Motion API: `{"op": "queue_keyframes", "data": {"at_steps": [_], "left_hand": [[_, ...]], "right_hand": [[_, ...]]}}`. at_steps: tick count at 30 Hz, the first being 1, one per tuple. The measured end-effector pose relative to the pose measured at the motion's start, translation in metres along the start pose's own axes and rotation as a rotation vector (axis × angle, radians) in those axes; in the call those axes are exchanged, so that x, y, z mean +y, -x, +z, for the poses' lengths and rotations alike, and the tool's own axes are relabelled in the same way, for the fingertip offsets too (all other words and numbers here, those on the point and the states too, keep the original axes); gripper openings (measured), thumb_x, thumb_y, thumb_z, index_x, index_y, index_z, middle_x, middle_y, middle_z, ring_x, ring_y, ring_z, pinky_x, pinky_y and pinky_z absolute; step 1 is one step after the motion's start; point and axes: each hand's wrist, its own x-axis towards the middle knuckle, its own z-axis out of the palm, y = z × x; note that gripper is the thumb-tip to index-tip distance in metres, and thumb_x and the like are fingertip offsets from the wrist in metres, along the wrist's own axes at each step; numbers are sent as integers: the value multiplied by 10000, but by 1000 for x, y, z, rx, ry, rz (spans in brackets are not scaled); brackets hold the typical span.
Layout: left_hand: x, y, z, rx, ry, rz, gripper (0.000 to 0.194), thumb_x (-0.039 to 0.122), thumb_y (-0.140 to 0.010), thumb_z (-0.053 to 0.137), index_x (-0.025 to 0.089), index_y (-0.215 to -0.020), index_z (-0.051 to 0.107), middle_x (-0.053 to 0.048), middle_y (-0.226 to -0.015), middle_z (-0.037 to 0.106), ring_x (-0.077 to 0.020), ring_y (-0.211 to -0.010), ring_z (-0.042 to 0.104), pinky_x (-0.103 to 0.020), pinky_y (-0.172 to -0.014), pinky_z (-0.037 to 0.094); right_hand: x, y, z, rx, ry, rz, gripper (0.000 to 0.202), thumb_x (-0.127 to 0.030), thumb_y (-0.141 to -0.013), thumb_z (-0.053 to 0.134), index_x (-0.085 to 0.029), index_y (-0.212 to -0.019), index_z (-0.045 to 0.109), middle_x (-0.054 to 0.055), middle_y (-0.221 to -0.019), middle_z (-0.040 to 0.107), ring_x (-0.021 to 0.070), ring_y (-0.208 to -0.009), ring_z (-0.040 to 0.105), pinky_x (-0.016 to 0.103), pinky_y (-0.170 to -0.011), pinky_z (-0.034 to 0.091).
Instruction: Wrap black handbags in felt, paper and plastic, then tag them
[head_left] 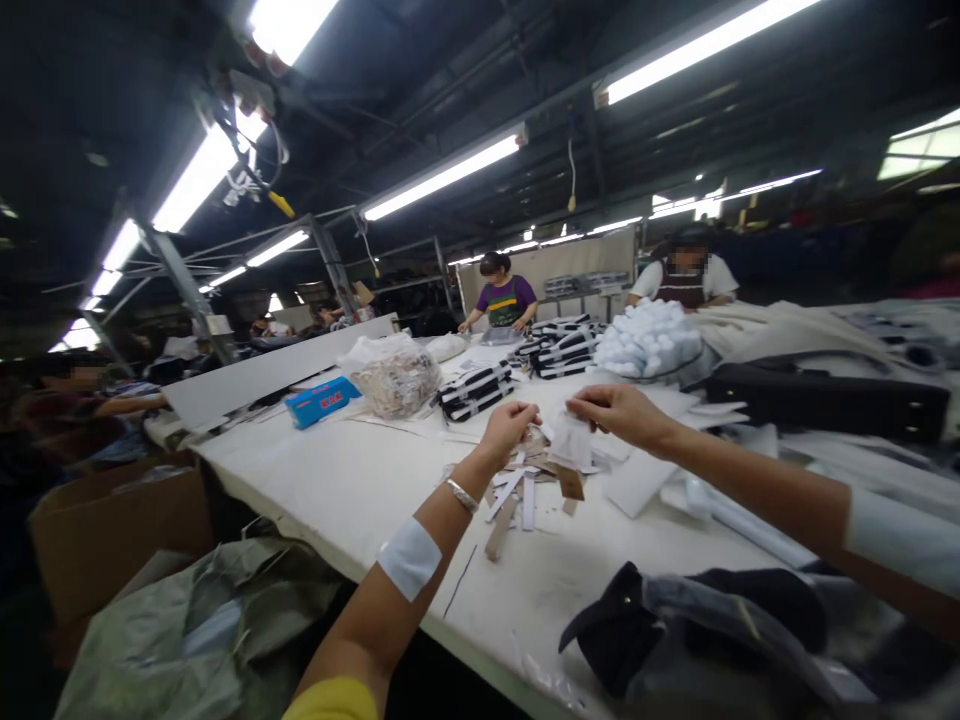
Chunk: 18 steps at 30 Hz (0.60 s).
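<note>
My right hand (624, 412) is closed in a pinch on the top of a small translucent plastic bag (572, 443), which hangs over the table. My left hand (510, 430) is a short gap to the left of it, with thumb and fingers pressed together; whether something small is between them I cannot make out. Below the two hands lies a loose pile of paper strips (529, 500), white and brown. A brown card piece (568, 482) shows just under the bag; whether it is inside or behind I cannot tell.
On the white table (337, 475) are a blue box (322, 402), a large clear bag (397, 380), striped black-and-white bundles (476, 390) and a white puffy heap (649, 340). Dark plastic-wrapped goods (697, 630) lie close at right. Two people work across the table.
</note>
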Motion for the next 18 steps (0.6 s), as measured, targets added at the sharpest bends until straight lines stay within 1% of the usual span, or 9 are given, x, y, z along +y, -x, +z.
{"op": "queue_keyframes", "data": {"at_steps": [2, 4, 6, 7, 9, 11, 12, 15, 18], "left_hand": [[-5, -1, -3, -3, -13, -14, 247, 350, -940, 614, 140, -1070, 618, -42, -983, 648, -144, -786, 635, -306, -679, 565], [-7, -1, -7, 0, -18, -22, 257, 356, -940, 611, 142, -1084, 616, -47, -1003, 648, -150, -806, 639, -317, -695, 569], [-6, 0, -10, 2, -14, -22, 253, 355, -941, 611, 141, -1077, 616, -45, -993, 647, -147, -795, 637, -311, -686, 567], [-4, 1, -11, 2, -7, -21, 245, 351, -941, 612, 140, -1066, 617, -40, -975, 646, -140, -776, 633, -301, -671, 563], [2, 3, -12, -4, 18, -12, 220, 340, -942, 612, 136, -1027, 618, -23, -917, 638, -119, -714, 612, -268, -619, 545], [12, 5, -11, -18, 60, 7, 193, 322, -941, 615, 132, -974, 615, -2, -851, 621, -93, -635, 573, -227, -550, 507], [18, 7, -9, -30, 88, 19, 187, 316, -935, 626, 130, -950, 614, 7, -826, 613, -79, -599, 548, -205, -518, 479], [40, 15, 3, -100, 178, 53, 234, 337, -865, 715, 129, -930, 633, 19, -784, 598, -33, -534, 487, -144, -465, 398], [65, 30, 21, -197, 256, 91, 334, 367, -779, 793, 139, -988, 666, 17, -789, 597, -15, -553, 496, -112, -488, 396]], "right_hand": [[-3, -5, -1, 94, -12, -9, 603, -727, -797, 554, -144, -824, 706, 35, -638, 629, 138, -564, 515, 249, -517, 380], [-2, -9, -3, 168, 12, 0, 595, -706, -849, 500, -143, -841, 693, 47, -674, 645, 147, -588, 542, 258, -546, 410], [2, -12, -5, 187, 51, 11, 551, -661, -873, 509, -143, -854, 698, 70, -735, 679, 180, -658, 600, 285, -629, 462], [5, -12, -6, 178, 72, 16, 505, -625, -863, 558, -144, -889, 709, 87, -799, 704, 203, -709, 630, 307, -685, 487], [8, -11, -6, 135, 112, 31, 440, -525, -806, 694, -151, -1037, 715, 127, -1009, 727, 251, -831, 672, 365, -806, 512], [8, -7, -4, 87, 129, 44, 538, -424, -767, 765, -169, -1228, 656, 155, -1247, 662, 288, -972, 672, 417, -913, 505], [6, -3, -2, 63, 127, 47, 595, -393, -770, 770, -178, -1302, 613, 158, -1321, 621, 296, -1036, 661, 429, -952, 498], [-6, 10, 4, -34, 69, 44, 716, -380, -802, 755, -192, -1438, 487, 142, -1396, 569, 278, -1194, 600, 399, -1022, 481], [-24, 25, 5, -141, -184, 17, 839, -405, -811, 760, -204, -1516, 351, 142, -1408, 552, 261, -1267, 547, 382, -1034, 476]]}}
